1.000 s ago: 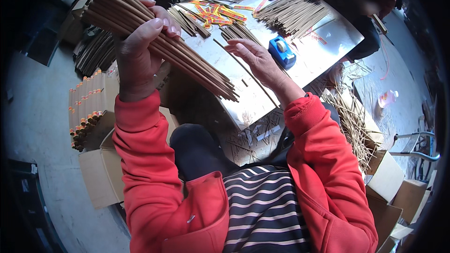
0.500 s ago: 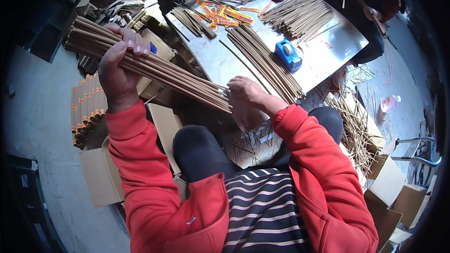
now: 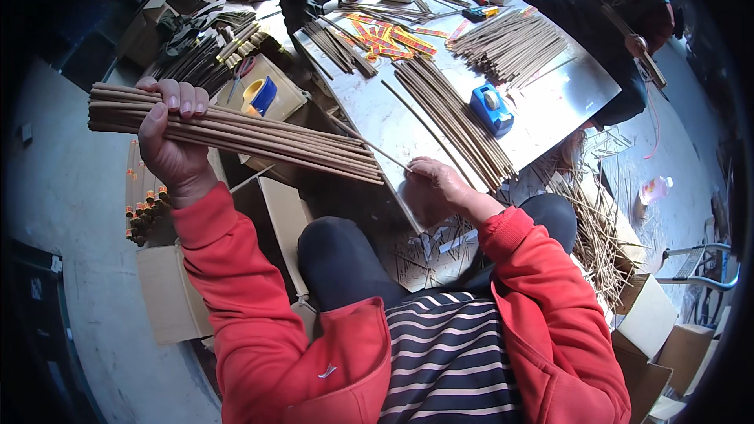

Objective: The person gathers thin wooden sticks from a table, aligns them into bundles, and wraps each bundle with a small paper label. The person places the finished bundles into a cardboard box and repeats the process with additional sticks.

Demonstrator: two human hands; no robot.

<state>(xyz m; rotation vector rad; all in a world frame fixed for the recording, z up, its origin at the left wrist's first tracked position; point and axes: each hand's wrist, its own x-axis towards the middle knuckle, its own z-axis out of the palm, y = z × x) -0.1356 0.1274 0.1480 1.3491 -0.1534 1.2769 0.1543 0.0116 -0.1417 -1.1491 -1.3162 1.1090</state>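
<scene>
One stick bundle: clamped in left fingers.
Loose stick: right fingers pinch its tip.
Change: it now juts beyond the bundle, seemingly singled out.

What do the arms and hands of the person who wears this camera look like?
Both arms have loose, creased red jacket sleeves, ending in snug red cuffs. The left hand and right hand are bare, without gloves; no ring shows.

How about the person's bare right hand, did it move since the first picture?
Yes. The bare right hand has shifted lower in the view, farther from the boxy blue plastic tape dispenser.
</scene>
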